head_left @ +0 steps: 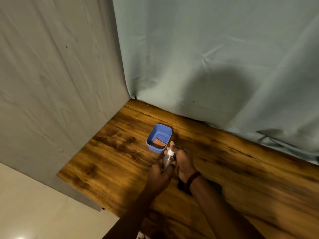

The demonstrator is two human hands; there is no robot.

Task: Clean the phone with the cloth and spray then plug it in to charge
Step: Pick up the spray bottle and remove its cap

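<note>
On the table (241,169): left hand (159,171) grips the spray bottle (167,161), steadying it.
Right hand (183,161): pinches the bottle's white top, probably to uncap it.
Cloth (158,141): ready in the blue tub (151,133).

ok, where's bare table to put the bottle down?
Widest bare table is right of the right hand, out to the curtain. Also left of the bin toward the grey wall, and a strip behind the bin to the corner. Crowded mid-table: bin, bottle, left hand bunched; something dark under the right wrist.
</note>
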